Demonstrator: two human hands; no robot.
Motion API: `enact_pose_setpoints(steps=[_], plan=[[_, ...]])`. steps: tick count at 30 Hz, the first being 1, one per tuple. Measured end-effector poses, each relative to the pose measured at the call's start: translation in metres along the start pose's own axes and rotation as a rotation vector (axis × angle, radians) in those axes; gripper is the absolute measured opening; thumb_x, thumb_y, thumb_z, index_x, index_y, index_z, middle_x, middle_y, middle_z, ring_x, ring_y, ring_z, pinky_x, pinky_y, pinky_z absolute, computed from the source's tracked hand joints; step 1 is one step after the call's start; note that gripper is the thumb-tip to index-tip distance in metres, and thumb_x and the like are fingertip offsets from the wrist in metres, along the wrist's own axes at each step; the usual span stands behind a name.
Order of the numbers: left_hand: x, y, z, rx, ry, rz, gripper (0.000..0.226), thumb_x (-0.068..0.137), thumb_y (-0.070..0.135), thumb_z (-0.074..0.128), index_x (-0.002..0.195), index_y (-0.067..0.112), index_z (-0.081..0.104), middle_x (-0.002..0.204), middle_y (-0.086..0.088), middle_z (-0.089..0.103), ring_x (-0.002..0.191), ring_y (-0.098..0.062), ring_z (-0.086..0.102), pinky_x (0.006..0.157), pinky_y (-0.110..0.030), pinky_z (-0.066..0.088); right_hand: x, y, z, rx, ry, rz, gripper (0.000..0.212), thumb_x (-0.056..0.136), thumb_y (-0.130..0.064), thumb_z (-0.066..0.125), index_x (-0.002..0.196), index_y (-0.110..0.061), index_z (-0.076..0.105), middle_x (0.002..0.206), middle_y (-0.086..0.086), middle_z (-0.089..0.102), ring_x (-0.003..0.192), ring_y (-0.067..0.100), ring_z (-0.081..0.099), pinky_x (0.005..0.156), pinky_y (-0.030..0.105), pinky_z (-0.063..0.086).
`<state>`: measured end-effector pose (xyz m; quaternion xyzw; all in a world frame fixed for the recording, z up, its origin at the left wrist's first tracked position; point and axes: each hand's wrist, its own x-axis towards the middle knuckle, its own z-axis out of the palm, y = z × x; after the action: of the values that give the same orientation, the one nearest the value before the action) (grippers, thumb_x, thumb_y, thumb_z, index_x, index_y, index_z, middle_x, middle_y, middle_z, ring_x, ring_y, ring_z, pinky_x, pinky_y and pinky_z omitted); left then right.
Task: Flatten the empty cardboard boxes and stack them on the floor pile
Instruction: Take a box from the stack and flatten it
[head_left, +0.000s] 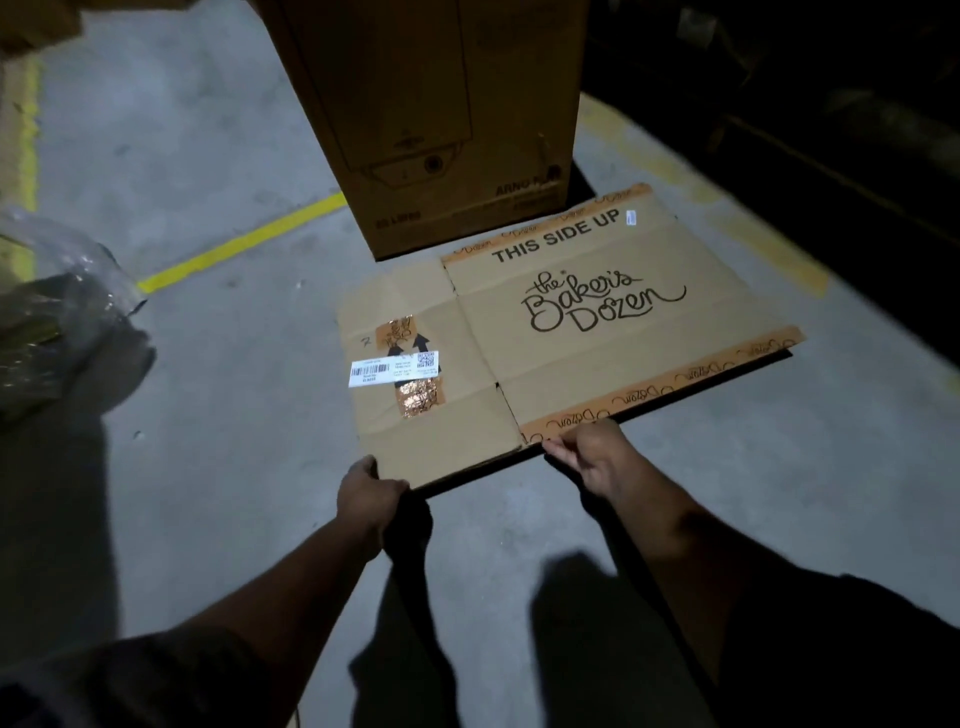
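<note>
- Presently: flattened box (561, 332), "Baker's Dozen" print, lying low over the floor (218, 415).
- Left hand (366, 499) grasps its near corner; right hand (592, 457) pinches its near edge.
- Upright box (431, 119) behind, seemingly unflattened.

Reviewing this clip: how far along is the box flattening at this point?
Done: the Baker's Dozen box is fully flattened, lying almost flat just above the concrete floor. In hand: the left hand grips its near corner and the right hand pinches the near edge, apparently setting it down. Left: the tall brown box behind it stands unflattened. I can't tell whether other flattened boxes lie underneath.
</note>
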<state>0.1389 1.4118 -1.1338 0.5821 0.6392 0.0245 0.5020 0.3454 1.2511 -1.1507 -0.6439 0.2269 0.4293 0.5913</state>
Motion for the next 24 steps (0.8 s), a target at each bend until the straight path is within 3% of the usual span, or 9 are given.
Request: enact_pose_setpoints(steps=[3, 6, 8, 10, 12, 14, 16, 20, 24], plan=[[-0.006, -0.002, 0.005, -0.072, -0.060, -0.060, 0.034, 0.091, -0.006, 0.065, 0.121, 0.007, 0.057, 0.124, -0.007, 0.062, 0.107, -0.028, 0.064, 0.085, -0.035, 0.056, -0.002, -0.002, -0.004, -0.014, 0.007, 0.004, 0.032, 0.093, 0.018, 0.047, 0.125, 0.020, 0.050, 0.130, 0.032, 0.052, 0.116, 0.035, 0.060, 0.104, 0.043, 0.050], [-0.013, -0.003, 0.014, -0.082, -0.095, -0.017, 0.071, 0.091, -0.008, 0.065, 0.153, 0.005, 0.034, 0.145, -0.012, 0.054, 0.129, -0.028, 0.056, 0.108, -0.043, 0.047, -0.005, -0.002, -0.008, -0.040, 0.025, -0.018, 0.023, 0.094, 0.015, 0.046, 0.116, 0.015, 0.055, 0.118, 0.026, 0.058, 0.116, 0.032, 0.060, 0.106, 0.051, 0.046], [-0.026, 0.004, 0.021, -0.048, -0.114, 0.059, 0.069, 0.092, -0.007, 0.064, 0.153, 0.006, 0.035, 0.147, -0.013, 0.051, 0.132, -0.026, 0.053, 0.110, -0.041, 0.046, -0.013, -0.002, -0.009, -0.075, 0.006, -0.037, 0.014, 0.094, 0.012, 0.046, 0.100, 0.004, 0.055, 0.087, 0.012, 0.055, 0.079, 0.019, 0.060, 0.080, 0.034, 0.059], [-0.042, 0.014, 0.029, -0.001, -0.125, 0.161, 0.063, 0.094, -0.005, 0.063, 0.151, 0.006, 0.039, 0.148, -0.011, 0.049, 0.133, -0.023, 0.051, 0.105, -0.032, 0.045, -0.026, -0.005, -0.008, -0.162, -0.016, -0.080, 0.014, 0.095, 0.005, 0.048, 0.100, -0.005, 0.055, 0.082, 0.009, 0.054, 0.062, 0.015, 0.054, 0.054, 0.025, 0.047], [-0.061, 0.028, 0.036, 0.068, -0.130, 0.287, 0.059, 0.094, 0.002, 0.065, 0.149, 0.010, 0.043, 0.148, -0.007, 0.050, 0.132, -0.020, 0.050, 0.102, -0.029, 0.044, -0.043, -0.009, -0.009, -0.301, 0.009, -0.205, 0.038, 0.098, -0.004, 0.053, 0.135, -0.008, 0.050, 0.118, 0.010, 0.060, 0.100, 0.023, 0.064, 0.084, 0.032, 0.053], [-0.077, 0.041, 0.043, 0.144, -0.141, 0.400, 0.059, 0.093, 0.010, 0.070, 0.147, 0.014, 0.046, 0.146, -0.004, 0.053, 0.131, -0.019, 0.051, 0.107, -0.036, 0.046, -0.066, -0.016, -0.011, -0.394, 0.068, -0.325, 0.054, 0.100, -0.010, 0.054, 0.151, -0.010, 0.036, 0.146, 0.008, 0.048, 0.130, 0.025, 0.051, 0.101, 0.030, 0.041], [-0.096, 0.056, 0.049, 0.192, -0.142, 0.472, 0.057, 0.092, 0.013, 0.071, 0.145, 0.017, 0.049, 0.142, -0.002, 0.057, 0.128, -0.017, 0.053, 0.104, -0.033, 0.048, -0.090, -0.023, -0.016, -0.411, 0.114, -0.426, 0.052, 0.101, -0.013, 0.054, 0.150, -0.013, 0.037, 0.149, 0.008, 0.047, 0.130, 0.021, 0.050, 0.095, 0.026, 0.039], [-0.143, 0.085, 0.055, 0.225, -0.170, 0.579, 0.049, 0.096, 0.012, 0.066, 0.142, 0.017, 0.052, 0.133, 0.000, 0.061, 0.113, -0.011, 0.058, 0.066, -0.004, 0.049, -0.141, -0.037, -0.035, -0.406, 0.180, -0.539, 0.044, 0.101, -0.015, 0.055, 0.144, -0.017, 0.044, 0.140, 0.003, 0.051, 0.111, 0.011, 0.052, 0.089, 0.024, 0.042], [-0.198, 0.111, 0.051, 0.182, -0.188, 0.684, 0.043, 0.095, 0.014, 0.066, 0.137, 0.018, 0.058, 0.124, 0.002, 0.066, 0.111, -0.010, 0.061, 0.095, -0.031, 0.055, -0.200, -0.057, -0.065, -0.405, 0.260, -0.653, 0.037, 0.100, -0.014, 0.054, 0.137, -0.016, 0.050, 0.133, 0.003, 0.053, 0.104, 0.010, 0.053, 0.090, 0.029, 0.048]])
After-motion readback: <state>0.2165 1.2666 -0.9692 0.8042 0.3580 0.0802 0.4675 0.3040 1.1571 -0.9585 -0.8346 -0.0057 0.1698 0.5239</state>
